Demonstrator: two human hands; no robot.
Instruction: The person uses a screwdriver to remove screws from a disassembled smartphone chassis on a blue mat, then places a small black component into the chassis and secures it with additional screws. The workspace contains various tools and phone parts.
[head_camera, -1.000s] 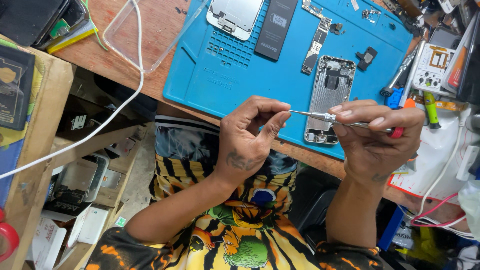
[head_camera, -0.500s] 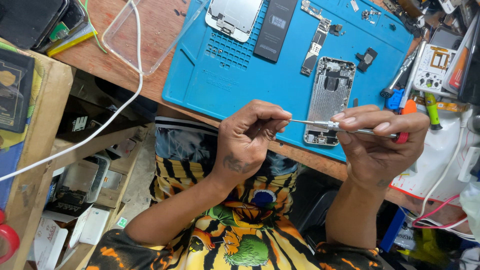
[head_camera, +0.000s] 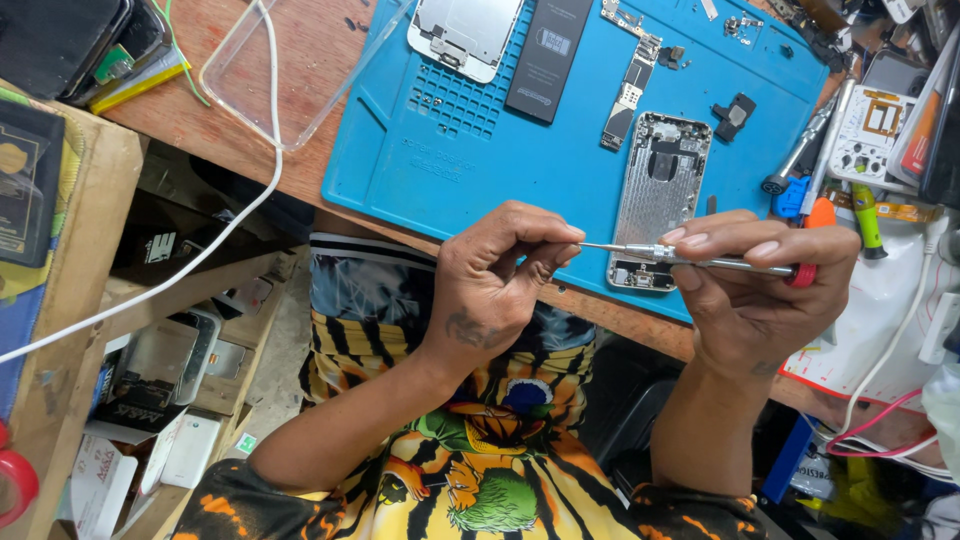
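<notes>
A phone lay stripped on the blue mat (head_camera: 450, 190); its shell (head_camera: 660, 195) sat at twelve o'clock from the right hand (head_camera: 760, 290) gripping a screwdriver (head_camera: 690, 260), whose tip the left hand (head_camera: 500, 280) pinched.

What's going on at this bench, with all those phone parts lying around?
A person is working at a blue mat spread with phone parts. Their right hand holds a slim screwdriver level, and the left hand pinches at its tip; whether anything small sits there is too tiny to tell. On the mat lie an empty phone shell, a black battery, a screen panel and a circuit board.
</notes>
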